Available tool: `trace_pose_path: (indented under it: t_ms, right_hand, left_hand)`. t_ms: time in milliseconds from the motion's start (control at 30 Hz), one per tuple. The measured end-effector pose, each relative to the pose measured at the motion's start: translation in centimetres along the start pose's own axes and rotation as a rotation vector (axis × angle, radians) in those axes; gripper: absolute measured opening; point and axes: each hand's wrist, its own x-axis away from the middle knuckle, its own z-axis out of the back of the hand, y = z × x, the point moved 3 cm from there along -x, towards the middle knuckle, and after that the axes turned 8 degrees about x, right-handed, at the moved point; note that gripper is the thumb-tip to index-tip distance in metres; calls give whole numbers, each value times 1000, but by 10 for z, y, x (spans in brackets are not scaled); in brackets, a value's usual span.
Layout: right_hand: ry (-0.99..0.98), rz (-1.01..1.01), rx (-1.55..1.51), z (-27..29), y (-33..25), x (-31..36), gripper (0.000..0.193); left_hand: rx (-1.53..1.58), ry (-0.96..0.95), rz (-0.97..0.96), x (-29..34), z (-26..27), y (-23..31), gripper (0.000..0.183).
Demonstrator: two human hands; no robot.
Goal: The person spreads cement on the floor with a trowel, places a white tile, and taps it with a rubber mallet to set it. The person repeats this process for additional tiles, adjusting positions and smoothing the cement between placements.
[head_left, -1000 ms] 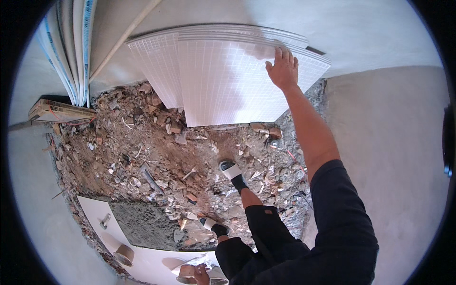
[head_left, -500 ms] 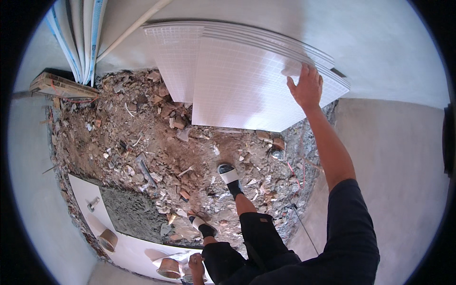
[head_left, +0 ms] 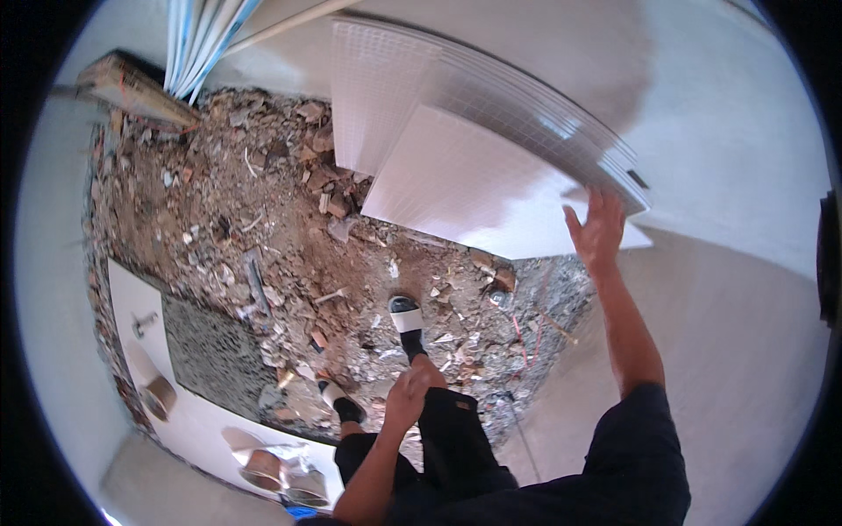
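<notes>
Several large white tiles with a fine grid pattern (head_left: 386, 96) lean in a stack against the far wall. The front tile (head_left: 474, 188) is tipped toward me, its top edge apart from the stack. At its upper right edge, my right hand (head_left: 601, 230) grips it, thumb on the near face and fingers over the edge. My left hand (head_left: 408, 399) is in front of my leg near the knee; its fingers are blurred, and I see nothing held in it.
Broken rubble and soil (head_left: 289, 210) cover the floor around my feet. At lower left, laid white tiles (head_left: 197, 390) border a grey mortar bed (head_left: 210, 351); buckets (head_left: 158, 399) and a metal tool (head_left: 143, 324) rest on them. Pipes (head_left: 197, 44) and a cardboard box (head_left: 132, 88) stand at upper left.
The front tile has tipped away from the stack toward me, with my right hand at its edge. My left hand has risen from the lower edge to near my knee. The view has shifted.
</notes>
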Motion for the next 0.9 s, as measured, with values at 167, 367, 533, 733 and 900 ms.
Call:
trace_pose_path:
  t_ms: [167,367,533,733,900]
  right_hand:
    - [-148,31,-332,26,3,54,28]
    - [-751,-284,-892,38,45,134,47]
    - [-1223,-436,-488,-32,115,182,61]
    - [-1489,-445,-138,-94,165,261,68]
    - [-1372,-312,-192,-89,143,311,69]
  left_hand:
    - [311,-164,51,-90,-84,93,100]
    - [808,-60,126,-113,-131,149,97]
    - [833,-16,138,-80,-132,138,79]
    - [681,157,251,-55,-127,107,48]
    - [633,123,443,-18,-102,71,32]
